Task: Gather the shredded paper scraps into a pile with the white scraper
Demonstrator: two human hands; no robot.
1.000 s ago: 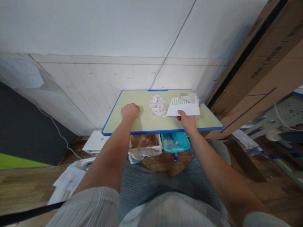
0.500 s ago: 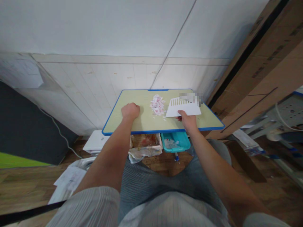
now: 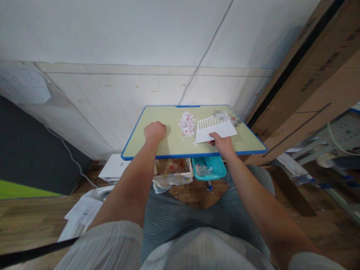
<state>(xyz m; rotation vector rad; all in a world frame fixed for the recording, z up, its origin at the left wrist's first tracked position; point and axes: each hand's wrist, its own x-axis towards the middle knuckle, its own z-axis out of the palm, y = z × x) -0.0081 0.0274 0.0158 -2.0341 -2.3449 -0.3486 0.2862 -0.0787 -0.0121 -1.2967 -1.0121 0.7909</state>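
Observation:
A pile of small white paper scraps with pinkish-red marks (image 3: 187,124) lies on the pale yellow tabletop (image 3: 171,146), which has a blue rim. Left of the pile, my left hand (image 3: 155,131) rests on the table as a closed fist. I see nothing in it. My right hand (image 3: 221,143) grips a white slotted card (image 3: 222,130) by its near edge, thumb on top and fingers beneath. A row of slots runs along the card's far left part. The card tilts just right of the pile. A pixelated patch hides what lies behind its far right corner.
Below the table's front edge sit a turquoise basket (image 3: 221,173) holding pale scraps and a lined box (image 3: 171,180) with brownish contents. Large cardboard (image 3: 298,97) stands close on the right. A white wall (image 3: 118,90) with a hanging cable (image 3: 209,47) borders the back.
The white slotted card has shifted slightly left and toward me, and its left end has dipped. My right hand moved a little with it. My left fist stays in place.

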